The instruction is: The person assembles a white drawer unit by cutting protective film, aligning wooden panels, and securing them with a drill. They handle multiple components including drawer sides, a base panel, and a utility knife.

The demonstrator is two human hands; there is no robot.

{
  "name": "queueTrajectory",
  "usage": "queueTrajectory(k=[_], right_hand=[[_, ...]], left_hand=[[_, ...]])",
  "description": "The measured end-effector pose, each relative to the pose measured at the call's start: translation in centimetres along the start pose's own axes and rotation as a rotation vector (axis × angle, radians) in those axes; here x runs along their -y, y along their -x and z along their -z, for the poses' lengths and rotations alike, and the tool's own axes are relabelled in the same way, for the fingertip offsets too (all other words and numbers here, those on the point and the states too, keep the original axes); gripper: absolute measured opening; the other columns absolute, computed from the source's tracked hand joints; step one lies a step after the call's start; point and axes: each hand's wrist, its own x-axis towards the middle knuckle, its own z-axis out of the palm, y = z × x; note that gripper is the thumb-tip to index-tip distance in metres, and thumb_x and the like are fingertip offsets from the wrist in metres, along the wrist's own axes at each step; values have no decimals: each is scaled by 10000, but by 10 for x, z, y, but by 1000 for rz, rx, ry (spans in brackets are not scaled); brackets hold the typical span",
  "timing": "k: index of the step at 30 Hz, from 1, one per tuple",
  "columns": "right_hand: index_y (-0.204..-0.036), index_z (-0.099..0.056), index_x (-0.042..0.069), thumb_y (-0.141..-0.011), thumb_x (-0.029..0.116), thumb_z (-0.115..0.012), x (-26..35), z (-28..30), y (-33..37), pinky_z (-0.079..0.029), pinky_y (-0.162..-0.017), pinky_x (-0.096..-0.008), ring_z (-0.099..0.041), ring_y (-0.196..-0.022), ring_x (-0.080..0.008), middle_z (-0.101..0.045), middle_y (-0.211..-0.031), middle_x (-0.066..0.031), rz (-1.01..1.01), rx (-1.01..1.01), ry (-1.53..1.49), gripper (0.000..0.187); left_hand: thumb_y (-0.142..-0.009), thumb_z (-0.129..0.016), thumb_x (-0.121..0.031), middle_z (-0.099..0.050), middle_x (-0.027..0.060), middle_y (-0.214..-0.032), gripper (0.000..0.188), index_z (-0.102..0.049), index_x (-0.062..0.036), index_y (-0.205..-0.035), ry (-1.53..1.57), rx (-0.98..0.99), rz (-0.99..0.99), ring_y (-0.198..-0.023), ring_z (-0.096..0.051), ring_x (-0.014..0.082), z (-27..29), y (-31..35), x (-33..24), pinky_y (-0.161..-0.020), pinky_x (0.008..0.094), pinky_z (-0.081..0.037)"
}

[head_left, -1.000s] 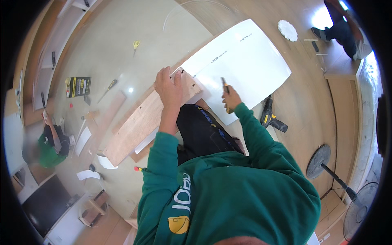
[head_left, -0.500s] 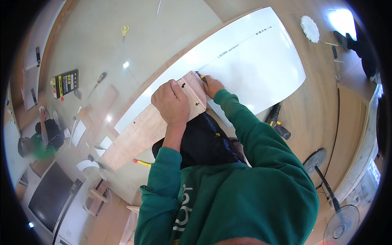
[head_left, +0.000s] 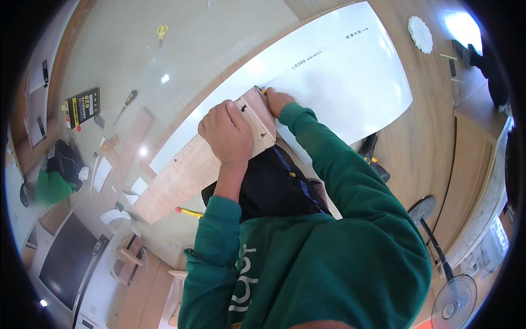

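Note:
My left hand [head_left: 227,132] is closed over the upper end of a long wooden board [head_left: 178,174], fingers curled round its far edge. A short wooden crosspiece [head_left: 258,109] forms that end of the board. Beside it, my right hand [head_left: 279,102] is closed on a utility knife [head_left: 264,91]; only a bit of its yellow and dark front shows, the rest hidden by my fingers. Knife and board end both rest at a large white sheet [head_left: 350,77], which has a printed line of dark marks.
Yellow scissors [head_left: 162,31], a screwdriver [head_left: 129,100], a black-and-yellow box [head_left: 82,108] and white offcuts [head_left: 101,175] lie at left. A yellow-handled tool [head_left: 189,211] lies below the board. At right are a power drill [head_left: 373,159] and fan [head_left: 455,301]. Another person [head_left: 55,175] crouches far left.
My right hand and the knife have moved slightly up and left along the board's end, and less of the knife shows. At far left, the other person's raised arm no longer shows.

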Motion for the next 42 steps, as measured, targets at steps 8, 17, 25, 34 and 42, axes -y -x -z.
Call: queueTrajectory(k=[8, 17, 25, 34, 42], right_hand=[[-1063, -472, -24, -953, 144, -425, -2, 3, -3, -503, -845, -493, -654, -960, -432, -662, -1008, -285, 28, 58, 23, 205], [-1096, -508, -11, -955, 143, -416, -10, -11, 41, -503, -858, -480, -657, -981, -403, -667, -1032, -268, -4, 73, -13, 229], [-1060, -482, -5, -940, 128, -423, -17, -36, 73, -507, -825, -488, -657, -942, -414, -670, -966, -263, -62, 6, -43, 188], [-1069, -450, -5, -927, 108, -446, -26, -52, 101, -515, -794, -493, -661, -901, -421, -669, -937, -259, -126, -1, -84, 181], [-1074, -445, 0, -942, 118, -430, -32, -63, 121, -524, -785, -490, -664, -908, -417, -670, -958, -260, -173, 38, -81, 178]], left_hand=[[-977, -432, -261, -662, 137, -955, 331, -668, -28, -967, -10, 32, 25, -951, -583, 317, 3, -1, -5, -935, 449, -361], [-968, -427, -231, -637, 101, -835, 318, -658, -41, -863, -37, -29, 16, -864, -586, 296, 6, 3, -9, -896, 445, -359], [-980, -391, -250, -653, 131, -843, 364, -658, -27, -873, -34, -1, 21, -848, -596, 325, 7, 3, -9, -899, 462, -353], [-984, -385, -304, -668, 171, -986, 415, -683, -16, -1010, -40, 114, 84, -988, -576, 358, 10, 1, -10, -944, 478, -355], [-972, -402, -256, -647, 134, -844, 355, -656, -36, -858, -65, -1, 16, -878, -591, 325, 4, 3, -7, -888, 461, -360]])
